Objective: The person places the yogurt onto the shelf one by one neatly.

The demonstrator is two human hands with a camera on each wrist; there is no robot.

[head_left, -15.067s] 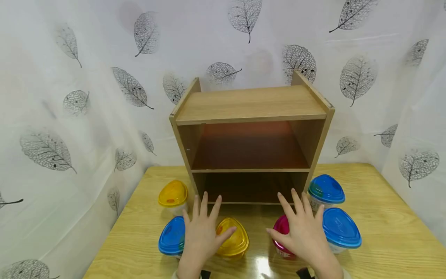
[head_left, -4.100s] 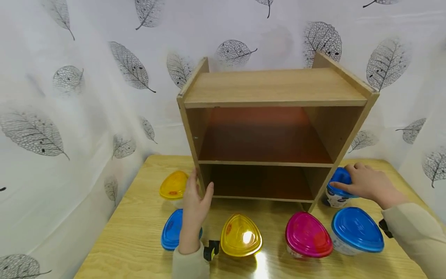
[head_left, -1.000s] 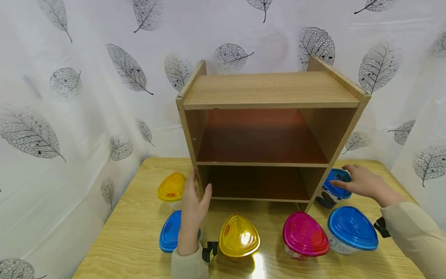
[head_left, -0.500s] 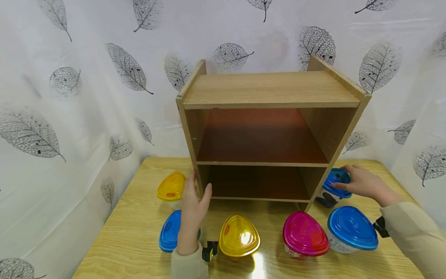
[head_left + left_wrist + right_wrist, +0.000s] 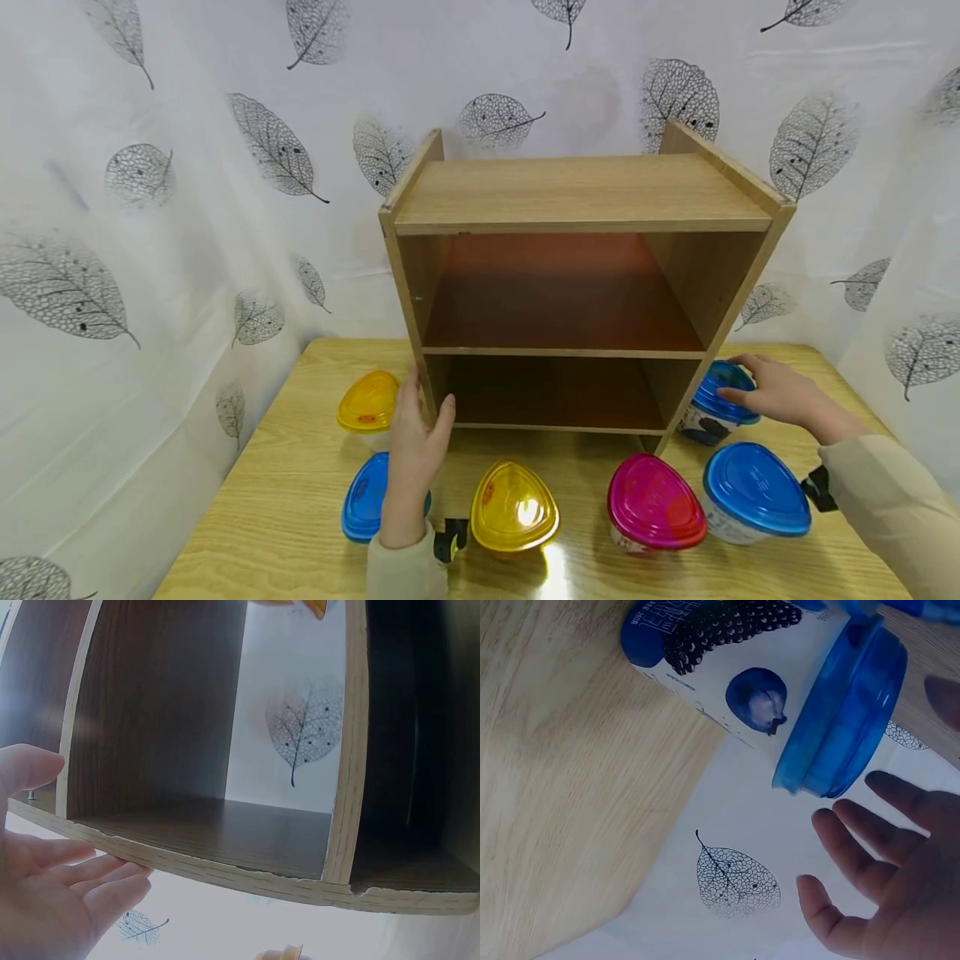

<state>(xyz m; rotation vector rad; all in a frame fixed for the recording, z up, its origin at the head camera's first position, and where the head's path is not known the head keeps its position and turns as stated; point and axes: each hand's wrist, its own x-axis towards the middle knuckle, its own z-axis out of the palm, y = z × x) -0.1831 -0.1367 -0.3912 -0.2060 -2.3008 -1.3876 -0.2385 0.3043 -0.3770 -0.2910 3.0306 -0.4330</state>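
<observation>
In the head view a wooden shelf unit stands at the back of the table. My left hand is upright at its left side panel, thumb spread from the fingers. In the left wrist view the fingers of that hand lie along the panel's outer side, the thumb near the inner shelf edge. At the unit's right side stands a tub with a blue lid. Fruit printing covers the tub's wall. My right hand is beside its lid; in the right wrist view a small gap separates the spread fingertips from the rim.
Another blue-lidded tub and a pink-lidded tub stand in front on the right. A yellow-lidded tub is at front centre. On the left are a blue lid and a yellow lid. A leaf-print curtain hangs behind.
Both hands, earlier spread over the table, are now at the shelf unit's left side and the back right tub. During the last second that tub has turned slightly; the left hand stays still.
</observation>
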